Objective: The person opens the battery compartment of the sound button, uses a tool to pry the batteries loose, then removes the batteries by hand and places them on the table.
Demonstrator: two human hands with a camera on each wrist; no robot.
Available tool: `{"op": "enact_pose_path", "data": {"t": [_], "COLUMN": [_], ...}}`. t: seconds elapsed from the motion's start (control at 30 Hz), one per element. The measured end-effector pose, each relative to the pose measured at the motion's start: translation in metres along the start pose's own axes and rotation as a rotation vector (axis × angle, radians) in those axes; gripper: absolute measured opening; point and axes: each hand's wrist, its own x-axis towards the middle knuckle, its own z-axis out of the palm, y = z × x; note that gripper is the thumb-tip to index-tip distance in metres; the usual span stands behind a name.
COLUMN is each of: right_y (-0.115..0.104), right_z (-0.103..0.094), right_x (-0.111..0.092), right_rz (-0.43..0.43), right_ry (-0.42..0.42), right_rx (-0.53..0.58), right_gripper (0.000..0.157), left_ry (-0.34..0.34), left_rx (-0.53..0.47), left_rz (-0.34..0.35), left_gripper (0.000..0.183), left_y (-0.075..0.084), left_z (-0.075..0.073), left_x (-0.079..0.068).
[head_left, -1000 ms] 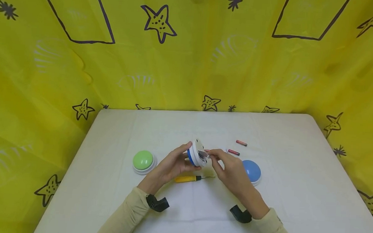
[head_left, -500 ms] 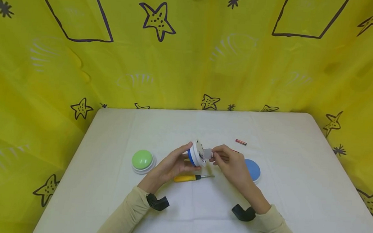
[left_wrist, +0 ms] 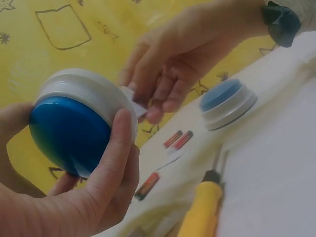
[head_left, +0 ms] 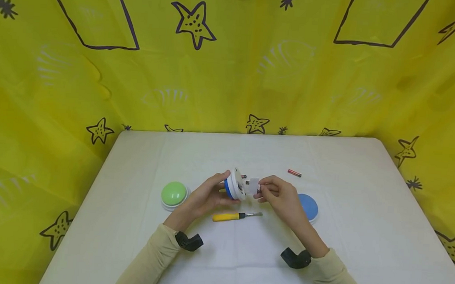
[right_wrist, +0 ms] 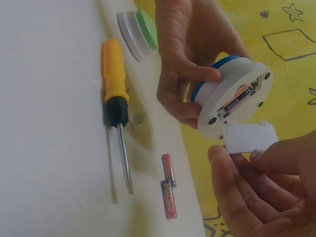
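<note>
My left hand [head_left: 207,198] grips a round push-button unit with a blue dome [left_wrist: 69,133] and white base [head_left: 235,184], tipped so its underside faces right. In the right wrist view, the base's battery compartment is uncovered, and a battery [right_wrist: 240,101] shows inside it. My right hand [head_left: 283,199] pinches a small white battery cover [right_wrist: 251,138] between thumb and fingers. The cover is held close beside the underside, apart from the compartment opening. Below both hands lies a screwdriver [head_left: 228,217] with a yellow handle, its metal tip pointing right.
A green-domed button unit [head_left: 174,194] stands on the white table [head_left: 144,250] to the left. Another blue one [head_left: 308,206] is at the right, partly behind my right forearm. Loose red batteries [head_left: 294,173] [right_wrist: 169,200] lie further back. A yellow patterned curtain [head_left: 231,80] surrounds the table.
My right hand has drawn the battery cover rightward from the unit's underside, opening a gap between them. My left hand has shifted the unit slightly left. The screwdriver has stayed put.
</note>
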Motion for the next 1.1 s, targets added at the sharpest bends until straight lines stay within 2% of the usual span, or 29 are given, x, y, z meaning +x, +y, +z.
{"op": "enact_pose_path", "data": {"t": [0.2,0.33,0.53,0.77,0.9,1.1], "right_y": [0.002,0.005,0.007,0.005,0.005,0.006], "right_z": [0.007,0.011,0.018,0.026,0.027,0.03], "right_x": [0.005,0.007,0.013,0.019,0.021,0.02], "right_rz": [0.056,0.087,0.104,0.226,0.219,0.154], "right_ry": [0.003,-0.006,0.0,-0.029,-0.027,-0.002], "right_rx": [-0.122,-0.182,-0.342,-0.426,-0.475,-0.597], "right_gripper": [0.014,0.014,0.013,0.014,0.014,0.011], "left_ry": [0.054,0.059,0.063,0.074,0.058,0.023], "left_rx": [-0.017,-0.034,-0.063,-0.045,-0.04,-0.015], "left_rz": [0.043,0.05,0.051,0.037,0.041,0.055], "left_gripper": [0.054,0.054,0.056,0.055,0.054,0.056], "left_y": [0.011,0.017,0.022,0.024,0.024,0.024], "left_z": [-0.01,-0.013,-0.013,-0.013,-0.013,-0.013], "left_x": [-0.006,-0.009,-0.011,-0.013,-0.014,-0.016]}}
